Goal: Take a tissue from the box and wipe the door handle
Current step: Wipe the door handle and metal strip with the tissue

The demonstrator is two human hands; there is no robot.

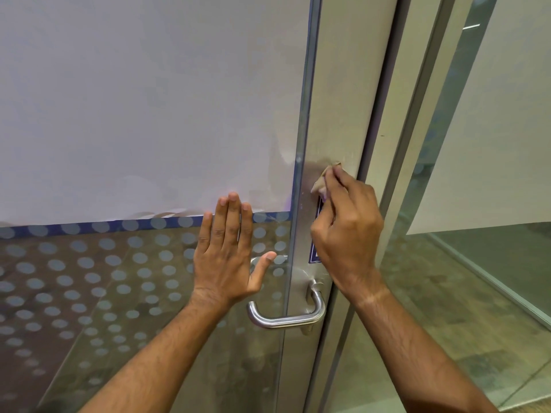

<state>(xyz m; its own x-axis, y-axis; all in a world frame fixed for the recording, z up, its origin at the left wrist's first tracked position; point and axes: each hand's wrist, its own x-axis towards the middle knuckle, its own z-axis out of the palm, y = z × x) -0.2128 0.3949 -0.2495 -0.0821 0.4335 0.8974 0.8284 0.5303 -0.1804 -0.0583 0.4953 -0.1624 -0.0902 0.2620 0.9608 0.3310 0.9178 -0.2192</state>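
A brushed steel lever door handle (286,318) sticks out from the metal stile (331,114) of a glass door, low in the middle of the view. My right hand (347,231) is closed on a crumpled beige tissue (320,181) and presses it against the stile, well above the handle. The tissue shows only past my fingertips. My left hand (229,251) lies flat with fingers spread on the door glass, just left of the stile and above the handle. The tissue box is not in view.
The door glass (134,114) is frosted white above, with a blue strip and a dotted pattern (89,278) below. A blue sticker (315,251) on the stile is mostly hidden by my right hand. On the right stands the door frame (417,114) and another glass panel (492,263).
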